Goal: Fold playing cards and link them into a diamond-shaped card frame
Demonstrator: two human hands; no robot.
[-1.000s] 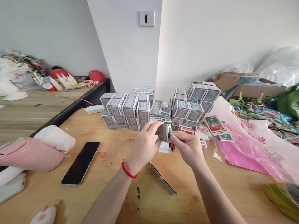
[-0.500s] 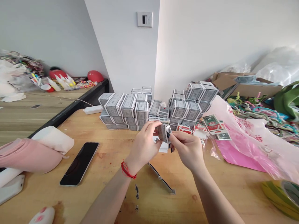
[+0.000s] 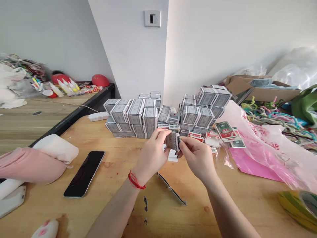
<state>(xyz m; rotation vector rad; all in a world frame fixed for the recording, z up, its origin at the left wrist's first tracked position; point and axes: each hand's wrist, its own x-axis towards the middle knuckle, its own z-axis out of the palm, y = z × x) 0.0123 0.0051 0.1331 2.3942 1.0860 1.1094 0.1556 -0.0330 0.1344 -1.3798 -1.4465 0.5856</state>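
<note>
— Wooden counter (image 3: 104, 185) is lying under your arms, isn't it? What's sitting nearest to you on it?

— Yes. Nearest your left arm, a dark phone (image 3: 84, 173) is lying face up, and a pink cloth bundle (image 3: 32, 163) is resting just beyond it at the left edge. Between your forearms a thin flat strip (image 3: 171, 189) is lying on the wood.

— And what are your hands doing?

— You're holding a small card box (image 3: 172, 140) up above the counter, between both hands. Your left hand (image 3: 152, 155), with a red string at the wrist, is closing its fingers around the box's left side and top. Your right hand (image 3: 196, 157) is pinching the box's right end with thumb and fingertips.

— What's lying past the box?

— Loose flat cards (image 3: 226, 130) are spreading out to the right, partly on a pink plastic bag (image 3: 260, 148). Farther back, stacks of grey patterned boxes (image 3: 135, 117) are standing in two groups against the white wall (image 3: 223, 43). Beyond the bag, coloured cords (image 3: 272, 114) and a cardboard carton (image 3: 260, 89) are crowding the far right.
</note>
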